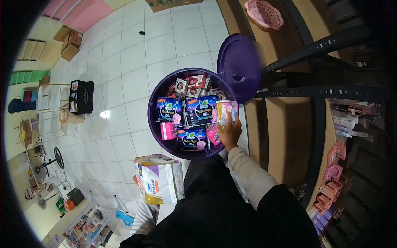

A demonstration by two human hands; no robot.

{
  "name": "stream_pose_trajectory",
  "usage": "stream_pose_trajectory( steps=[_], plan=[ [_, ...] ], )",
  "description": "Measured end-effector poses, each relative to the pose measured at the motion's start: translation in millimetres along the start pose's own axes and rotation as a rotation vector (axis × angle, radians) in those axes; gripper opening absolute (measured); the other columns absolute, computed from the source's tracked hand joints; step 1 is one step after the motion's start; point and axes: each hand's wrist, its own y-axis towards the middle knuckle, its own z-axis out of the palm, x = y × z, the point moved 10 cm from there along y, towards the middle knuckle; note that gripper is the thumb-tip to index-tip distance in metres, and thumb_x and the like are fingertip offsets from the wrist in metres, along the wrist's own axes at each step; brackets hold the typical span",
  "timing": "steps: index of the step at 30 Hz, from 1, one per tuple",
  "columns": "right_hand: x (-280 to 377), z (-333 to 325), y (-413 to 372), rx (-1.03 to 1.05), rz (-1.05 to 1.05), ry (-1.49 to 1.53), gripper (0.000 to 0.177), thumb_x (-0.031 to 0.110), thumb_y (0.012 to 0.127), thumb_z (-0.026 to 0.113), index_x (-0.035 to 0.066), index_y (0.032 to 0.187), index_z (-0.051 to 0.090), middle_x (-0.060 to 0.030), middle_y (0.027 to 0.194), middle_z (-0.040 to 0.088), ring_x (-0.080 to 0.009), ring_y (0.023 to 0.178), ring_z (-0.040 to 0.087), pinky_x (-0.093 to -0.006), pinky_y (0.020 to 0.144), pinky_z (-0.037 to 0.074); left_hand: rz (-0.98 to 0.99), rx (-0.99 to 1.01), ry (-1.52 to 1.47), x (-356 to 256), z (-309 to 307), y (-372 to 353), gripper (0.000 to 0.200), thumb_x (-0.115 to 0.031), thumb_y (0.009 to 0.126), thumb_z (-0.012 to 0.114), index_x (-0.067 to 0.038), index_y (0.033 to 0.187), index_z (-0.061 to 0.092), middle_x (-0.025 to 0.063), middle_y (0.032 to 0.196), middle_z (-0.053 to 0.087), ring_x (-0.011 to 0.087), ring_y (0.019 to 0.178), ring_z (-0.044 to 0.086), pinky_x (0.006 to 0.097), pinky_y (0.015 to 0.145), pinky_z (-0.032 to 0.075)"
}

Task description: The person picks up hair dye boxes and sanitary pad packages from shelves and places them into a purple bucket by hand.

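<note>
My right hand (230,133) grips a small yellow, white and pink packet (226,110) at the right inner side of a round purple tub (154,131). Inside the tub lie several dark blue RelaxNight pad packs (202,110), pink packets (168,131) and small boxes with faces printed on them (194,91). At the lower left, a big white Extra Dry pack (159,182) is held by my left hand (135,180). Only a bit of that hand shows at the pack's left edge; the rest is hidden behind it.
The purple lid (240,68) leans at the tub's upper right, against a black-framed shelf (326,93). A pink basket (264,14) sits on the shelf above. White floor tiles (120,136) spread to the left, with a black box (81,97) and a fan (58,158) farther off.
</note>
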Motion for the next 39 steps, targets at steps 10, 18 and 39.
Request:
stream_pose_trajectory(
  steps=[10, 18, 39],
  plan=[
    [-40.7, 71.0, 1.9, 0.122, 0.106, 0.081, 0.091, 0.024, 0.059, 0.081, 0.01, 0.134, 0.031, -0.0295, 0.133, 0.03, -0.0461, 0.122, 0.034, -0.0507, 0.1, 0.032, -0.014, -0.028, -0.009, 12.7, -21.5, -9.5, 0.072, -0.059, 0.078, 0.046, -0.006, 0.127, 0.044, 0.0137, 0.124, 0.052, 0.0302, 0.113, 0.051, 0.048, 0.094, 0.043],
    [-64.7, 109.3, 7.1, 0.242, 0.102, 0.164, 0.095, 0.028, 0.063, 0.08, 0.009, 0.137, 0.024, -0.031, 0.136, 0.027, -0.0449, 0.126, 0.031, -0.0509, 0.099, 0.032, -0.046, -0.01, -0.018, 21.5, -31.2, -7.4, 0.07, -0.056, 0.078, 0.047, -0.005, 0.126, 0.046, 0.0134, 0.122, 0.053, 0.0295, 0.111, 0.053, 0.047, 0.093, 0.044],
    [-6.2, 56.1, -8.4, 0.451, -0.079, 0.188, 0.093, 0.015, 0.061, 0.079, 0.007, 0.136, 0.025, -0.0263, 0.134, 0.031, -0.0446, 0.122, 0.034, -0.0482, 0.102, 0.031, 0.041, -0.337, 0.404, 16.3, -44.1, 50.1, 0.052, -0.041, 0.087, 0.049, -0.005, 0.123, 0.046, 0.0097, 0.119, 0.057, 0.0244, 0.107, 0.057, 0.0357, 0.087, 0.049]
  ],
)
